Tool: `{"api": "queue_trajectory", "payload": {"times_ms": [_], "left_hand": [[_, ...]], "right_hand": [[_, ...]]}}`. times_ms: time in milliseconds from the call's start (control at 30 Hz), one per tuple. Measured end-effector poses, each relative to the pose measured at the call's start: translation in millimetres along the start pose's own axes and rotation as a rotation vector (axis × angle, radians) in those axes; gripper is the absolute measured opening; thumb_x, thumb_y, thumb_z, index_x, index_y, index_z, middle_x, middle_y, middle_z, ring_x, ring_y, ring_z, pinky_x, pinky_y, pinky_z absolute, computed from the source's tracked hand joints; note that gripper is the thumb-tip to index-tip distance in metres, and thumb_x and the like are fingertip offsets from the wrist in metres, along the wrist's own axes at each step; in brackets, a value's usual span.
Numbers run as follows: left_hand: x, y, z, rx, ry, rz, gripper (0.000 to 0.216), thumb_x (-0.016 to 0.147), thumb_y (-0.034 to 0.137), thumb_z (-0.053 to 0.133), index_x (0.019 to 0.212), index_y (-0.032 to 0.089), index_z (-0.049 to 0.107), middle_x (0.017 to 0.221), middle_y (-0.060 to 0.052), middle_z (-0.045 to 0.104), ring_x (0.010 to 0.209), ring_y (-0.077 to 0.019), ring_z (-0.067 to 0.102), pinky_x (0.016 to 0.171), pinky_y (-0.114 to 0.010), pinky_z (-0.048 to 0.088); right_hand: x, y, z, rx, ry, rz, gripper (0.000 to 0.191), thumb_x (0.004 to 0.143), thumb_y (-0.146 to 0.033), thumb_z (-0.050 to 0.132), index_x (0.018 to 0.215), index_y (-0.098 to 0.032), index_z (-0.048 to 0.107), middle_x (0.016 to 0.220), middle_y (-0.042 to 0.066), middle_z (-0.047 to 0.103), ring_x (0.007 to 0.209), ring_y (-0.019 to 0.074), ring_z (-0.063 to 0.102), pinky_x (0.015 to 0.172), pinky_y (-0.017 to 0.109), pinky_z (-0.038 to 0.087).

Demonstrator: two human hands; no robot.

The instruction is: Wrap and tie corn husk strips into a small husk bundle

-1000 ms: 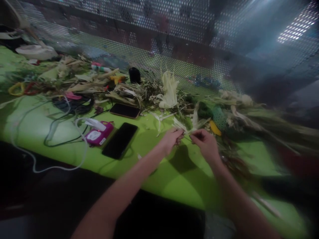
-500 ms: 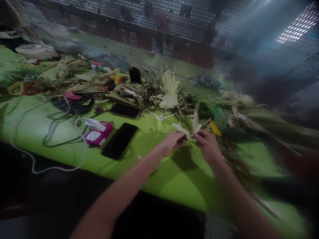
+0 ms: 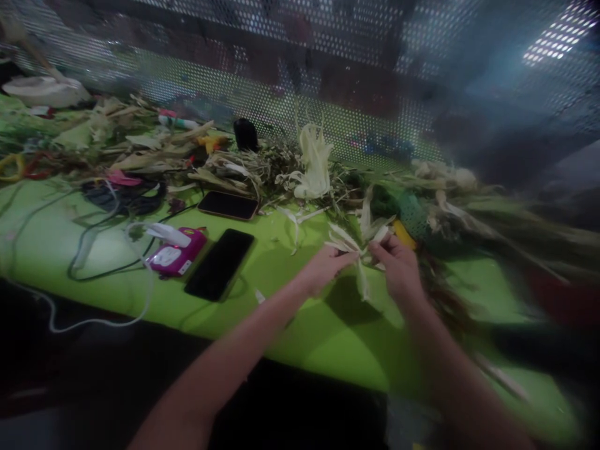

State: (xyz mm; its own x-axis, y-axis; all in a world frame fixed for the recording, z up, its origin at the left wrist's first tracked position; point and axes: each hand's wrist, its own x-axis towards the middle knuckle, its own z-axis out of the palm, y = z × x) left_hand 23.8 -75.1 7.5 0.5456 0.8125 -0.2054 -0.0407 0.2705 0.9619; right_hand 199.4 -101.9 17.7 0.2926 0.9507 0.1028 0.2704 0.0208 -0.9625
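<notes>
Between both hands is a pale corn husk flower (image 3: 363, 281), its strips spreading out from a knotted middle. My left hand (image 3: 327, 269) pinches it from the left, thumb pressed near the middle. From the right, my right hand (image 3: 396, 259) grips one of its strips between thumb and fingers. One strip hangs down below the hands and others point up. A larger pale husk bloom (image 3: 315, 164) stands upright behind. Some loose husk strips (image 3: 296, 226) lie on the green table (image 3: 276, 269) to the left of my hands.
Two phones (image 3: 220, 265) (image 3: 228, 205) and a magenta box (image 3: 178, 252) with cables lie at left. Dried husks and stalks (image 3: 159, 153) line the back, before a perforated metal screen (image 3: 197, 81). A black object (image 3: 245, 135) stands among them. Yellow-handled scissors (image 3: 12, 167) are far left.
My right hand has shifted slightly right and turned, now pinching a strip farther out. A husk strip now hangs down between my hands. The view has moved a little.
</notes>
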Motion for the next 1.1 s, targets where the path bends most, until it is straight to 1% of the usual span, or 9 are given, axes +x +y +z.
{"api": "queue_trajectory", "payload": {"times_ms": [133,233,333,433,667,767,900,1000,1100], "left_hand": [[-1,4,0,0.109,0.02,0.05,0.023,0.086,0.037,0.06,0.091,0.016,0.068,0.08,-0.005,0.064,0.071,-0.0144,0.052,0.069,-0.029,0.04],[-1,5,3,0.181,-0.015,0.082,0.02,0.088,0.031,0.057,0.093,0.015,0.068,0.087,-0.007,0.067,0.082,-0.018,0.056,0.078,-0.033,0.043],[1,0,5,0.225,-0.059,0.1,0.02,0.088,0.031,0.057,0.091,0.014,0.067,0.086,-0.008,0.066,0.087,-0.0199,0.057,0.084,-0.035,0.044],[4,-7,6,0.247,-0.091,0.149,0.02,0.087,0.031,0.057,0.09,0.014,0.065,0.089,-0.008,0.066,0.087,-0.02,0.057,0.085,-0.036,0.044],[2,-12,9,0.222,-0.12,0.156,0.021,0.082,0.036,0.064,0.088,0.016,0.066,0.085,-0.004,0.065,0.085,-0.0191,0.057,0.084,-0.033,0.043],[-1,-8,11,0.168,-0.05,0.086,0.022,0.085,0.037,0.062,0.093,0.017,0.067,0.089,-0.005,0.067,0.085,-0.0183,0.056,0.083,-0.034,0.042],[-3,-3,8,0.028,0.133,-0.013,0.027,0.088,0.043,0.058,0.093,0.019,0.069,0.081,-0.002,0.062,0.069,-0.0128,0.047,0.068,-0.029,0.037],[1,-5,2,-0.065,0.257,-0.014,0.032,0.088,0.048,0.057,0.094,0.02,0.071,0.069,0.0,0.053,0.061,-0.0109,0.039,0.061,-0.027,0.031],[7,-11,0,-0.136,0.326,0.01,0.031,0.086,0.047,0.061,0.1,0.022,0.073,0.075,0.0,0.058,0.064,-0.0107,0.041,0.063,-0.026,0.032]], "right_hand": [[6,-5,-12,-0.213,0.061,-0.216,0.048,0.074,-0.04,0.076,0.117,-0.026,0.06,0.113,0.007,0.063,0.097,0.023,0.058,0.084,0.038,0.048],[6,-8,-15,-0.339,-0.043,-0.334,0.026,0.083,-0.042,0.069,0.103,-0.026,0.071,0.124,0.008,0.061,0.116,0.027,0.053,0.101,0.046,0.039],[3,-7,-11,-0.19,-0.207,-0.219,0.02,0.082,-0.042,0.07,0.083,-0.023,0.072,0.109,0.007,0.067,0.105,0.0254,0.059,0.094,0.043,0.045],[1,-2,-6,-0.011,-0.216,-0.106,0.02,0.075,-0.039,0.076,0.08,-0.021,0.068,0.091,0.003,0.066,0.084,0.0199,0.061,0.078,0.035,0.048],[0,1,0,-0.132,-0.106,-0.284,0.014,0.077,-0.031,0.071,0.073,-0.021,0.063,0.086,0.002,0.065,0.084,0.0188,0.058,0.082,0.034,0.045],[-1,-1,0,-0.151,-0.076,-0.217,0.014,0.081,-0.035,0.069,0.084,-0.021,0.068,0.09,0.003,0.067,0.084,0.0185,0.06,0.08,0.033,0.046],[-1,-3,-1,-0.011,-0.066,-0.082,0.03,0.09,-0.041,0.058,0.112,-0.023,0.066,0.106,0.005,0.069,0.091,0.019,0.062,0.085,0.034,0.047],[-3,-4,0,0.01,0.058,-0.085,0.025,0.089,-0.039,0.057,0.106,-0.022,0.066,0.102,0.005,0.069,0.091,0.0184,0.061,0.084,0.033,0.047],[-8,-6,2,-0.077,0.174,-0.146,0.021,0.084,-0.037,0.064,0.099,-0.022,0.067,0.095,0.003,0.066,0.084,0.0174,0.058,0.076,0.03,0.046]]}}
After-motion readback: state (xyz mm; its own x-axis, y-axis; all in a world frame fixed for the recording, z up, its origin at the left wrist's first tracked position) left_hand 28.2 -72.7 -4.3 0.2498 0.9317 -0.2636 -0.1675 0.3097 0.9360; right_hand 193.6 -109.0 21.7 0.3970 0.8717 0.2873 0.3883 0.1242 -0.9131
